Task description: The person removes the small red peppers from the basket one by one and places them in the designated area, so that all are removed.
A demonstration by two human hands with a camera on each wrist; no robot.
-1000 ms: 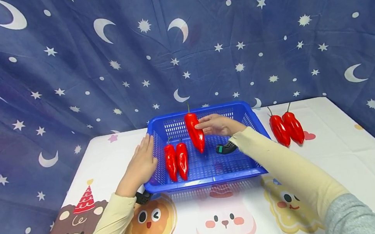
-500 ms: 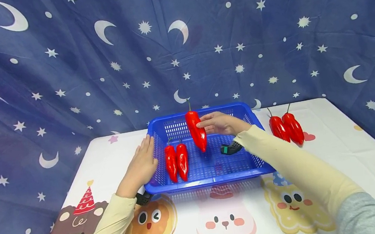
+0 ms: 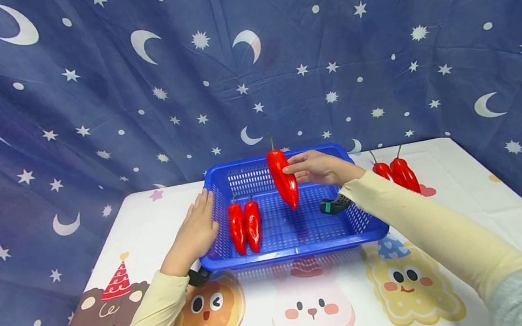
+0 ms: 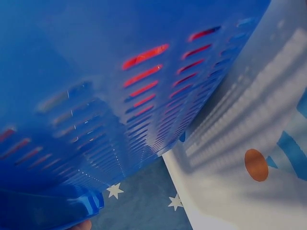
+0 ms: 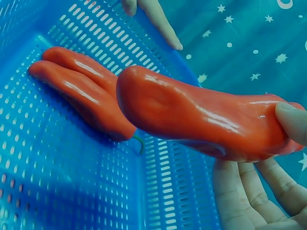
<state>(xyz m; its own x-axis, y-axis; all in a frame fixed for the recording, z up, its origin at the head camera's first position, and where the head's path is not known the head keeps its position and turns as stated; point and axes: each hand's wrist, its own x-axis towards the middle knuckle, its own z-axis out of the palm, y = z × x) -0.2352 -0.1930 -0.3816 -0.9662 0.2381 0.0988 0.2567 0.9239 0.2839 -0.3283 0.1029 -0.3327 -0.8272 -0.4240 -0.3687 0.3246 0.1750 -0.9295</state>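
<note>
My right hand (image 3: 317,168) grips a red chili pepper (image 3: 283,179) between thumb and fingers, raised over the blue basket (image 3: 301,250) with its stem up. In the right wrist view the thumb lies on one side of the held pepper (image 5: 192,115) and the fingers on the other. Inside the basket, at its left end, two red peppers (image 3: 252,226) lie side by side. My left hand (image 3: 195,228) rests with straight fingers against the basket's left rim. The left wrist view shows mostly the basket's slotted side wall (image 4: 144,120), red showing through some slots.
Two more red peppers (image 3: 404,172) lie on the white printed tablecloth (image 3: 466,203) right of the basket, partly hidden by the right forearm. A dark blue curtain (image 3: 249,66) with moons and stars hangs behind the table.
My right hand has moved to the right and slightly up with the pepper in it. The left hand stays at the basket's rim.
</note>
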